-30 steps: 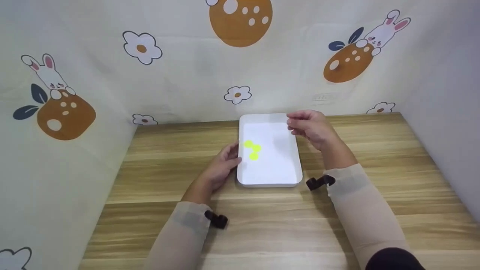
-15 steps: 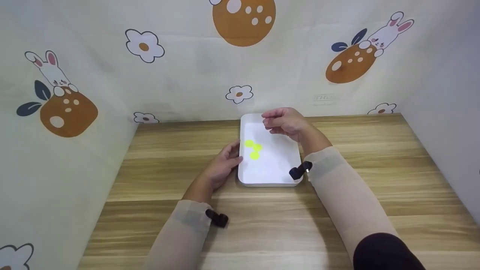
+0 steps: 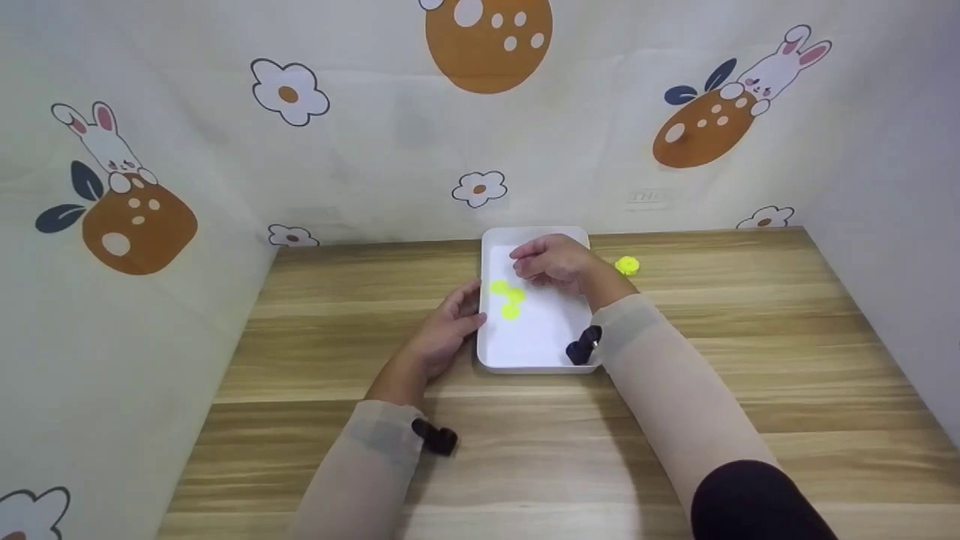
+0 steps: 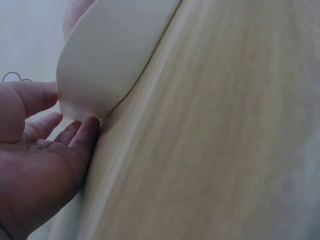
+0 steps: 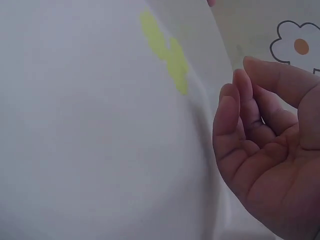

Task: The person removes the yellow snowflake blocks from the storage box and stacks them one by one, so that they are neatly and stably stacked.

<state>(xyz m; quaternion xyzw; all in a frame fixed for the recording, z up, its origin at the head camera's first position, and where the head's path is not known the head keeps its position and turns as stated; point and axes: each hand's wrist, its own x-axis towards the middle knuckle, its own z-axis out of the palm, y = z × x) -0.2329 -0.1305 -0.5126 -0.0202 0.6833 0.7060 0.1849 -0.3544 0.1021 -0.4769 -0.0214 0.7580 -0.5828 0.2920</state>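
Note:
A white rectangular tray (image 3: 538, 352) lies on the wooden table. Inside it, towards the left, are three bright yellow round pieces (image 3: 510, 310) that meet one another. My left hand (image 3: 442, 337) rests against the tray's left side, thumb at the rim and fingers along the outer wall; the left wrist view shows the fingertips (image 4: 90, 125) touching this wall. Over the tray's far half hovers my right hand (image 3: 555, 262), its fingers loosely bent and holding nothing. A yellow flower-shaped piece (image 3: 627, 265) sits on the table right of the tray, beside the right wrist.
Behind the table (image 3: 750, 337) hangs a pale cloth wall (image 3: 375, 150) printed with rabbits, oranges and flowers, close to the tray's far edge. More pale walls stand left and right. Each wrist carries a black camera (image 3: 435, 437) over a beige sleeve.
My right hand has moved left from beyond the tray's right rim to over its inside, then slightly nearer. The flower-shaped piece at the right has come into view. The left hand stays put.

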